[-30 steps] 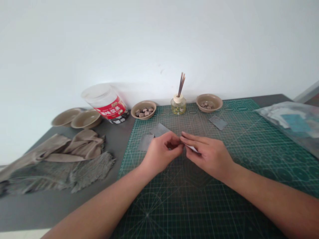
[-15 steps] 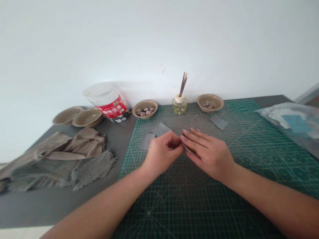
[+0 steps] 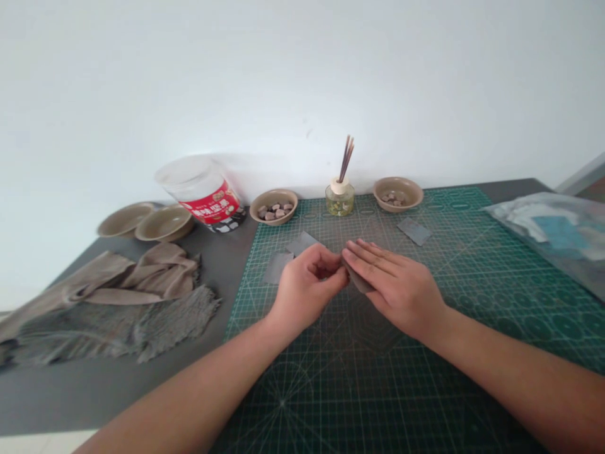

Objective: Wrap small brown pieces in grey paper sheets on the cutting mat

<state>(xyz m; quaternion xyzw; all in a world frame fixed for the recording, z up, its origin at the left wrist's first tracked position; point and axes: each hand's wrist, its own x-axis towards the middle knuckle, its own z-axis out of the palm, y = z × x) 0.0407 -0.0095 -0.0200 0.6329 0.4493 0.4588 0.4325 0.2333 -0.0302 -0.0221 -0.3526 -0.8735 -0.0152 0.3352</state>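
Observation:
Over the middle of the green cutting mat, my two hands meet at the fingertips. My left hand is closed in a pinch, with thumb and forefinger together. Whatever sits in that pinch is hidden. My right hand lays its fingers, held together, over a small dark-grey piece of sandpaper, whose lower edge shows under the forefinger. Its fingertips touch the left hand's pinch. Just behind the left hand lie grey sandpaper pieces. Another sandpaper piece rests farther back to the right.
A bowl of brownish stones, a reed diffuser and a second bowl line the wall. At left are a plastic jar, stacked-looking bowls and a crumpled cloth. A clear bag lies right.
My right hand has tilted slightly, and more of the sandpaper shows beneath its forefinger. The left hand keeps its pinch in nearly the same place.

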